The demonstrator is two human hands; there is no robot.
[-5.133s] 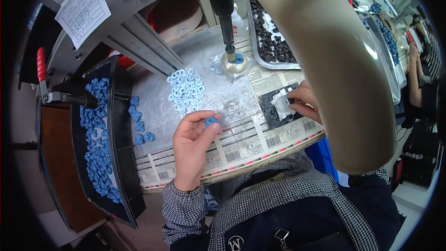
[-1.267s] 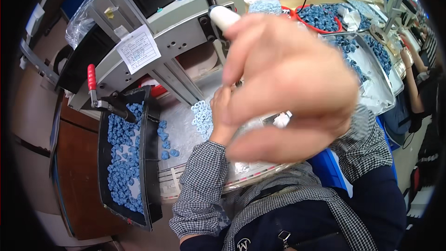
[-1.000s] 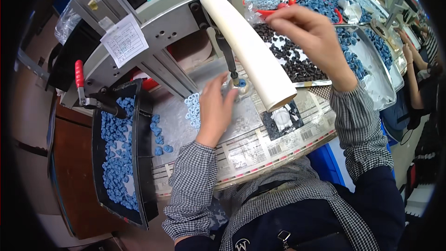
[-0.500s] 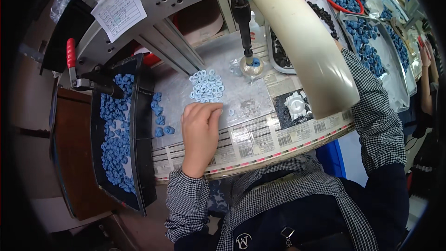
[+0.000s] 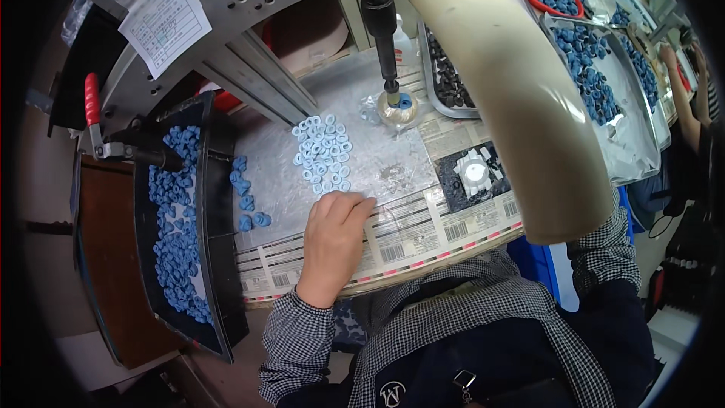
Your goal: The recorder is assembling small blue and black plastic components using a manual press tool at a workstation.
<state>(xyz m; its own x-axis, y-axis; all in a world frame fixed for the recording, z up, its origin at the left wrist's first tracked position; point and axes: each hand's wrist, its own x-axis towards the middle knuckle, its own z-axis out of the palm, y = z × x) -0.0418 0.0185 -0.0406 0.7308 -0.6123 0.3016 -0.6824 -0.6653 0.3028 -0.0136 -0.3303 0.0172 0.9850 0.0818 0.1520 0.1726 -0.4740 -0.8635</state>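
Note:
My left hand (image 5: 334, 240) rests low over the metal work plate (image 5: 283, 215), knuckles up and fingers bent together. Its fingertips point right, and whatever lies under them is hidden. Just beyond it spreads a cluster of pale blue rings (image 5: 323, 153). To its left a few darker blue rubber pieces (image 5: 245, 202) lie beside the black bin. My right forearm, in a checked sleeve (image 5: 604, 253), passes behind the thick beige tube (image 5: 540, 143), which hides the right hand. A round fixture (image 5: 398, 111) with a blue piece on it stands under the vertical tool (image 5: 385, 45).
A black bin (image 5: 215, 219) of blue pieces stands at left, near a red-handled clamp (image 5: 92, 98). Trays of black pieces (image 5: 451, 79) and blue pieces (image 5: 585, 83) stand at right. A white part sits on a dark pad (image 5: 453, 195). Another person's arm (image 5: 680, 98) shows far right.
My left hand has shifted right and nearer, and its fingertips now cover where a lone pale ring lay. My right forearm has drawn back toward me. The whole view has shifted slightly.

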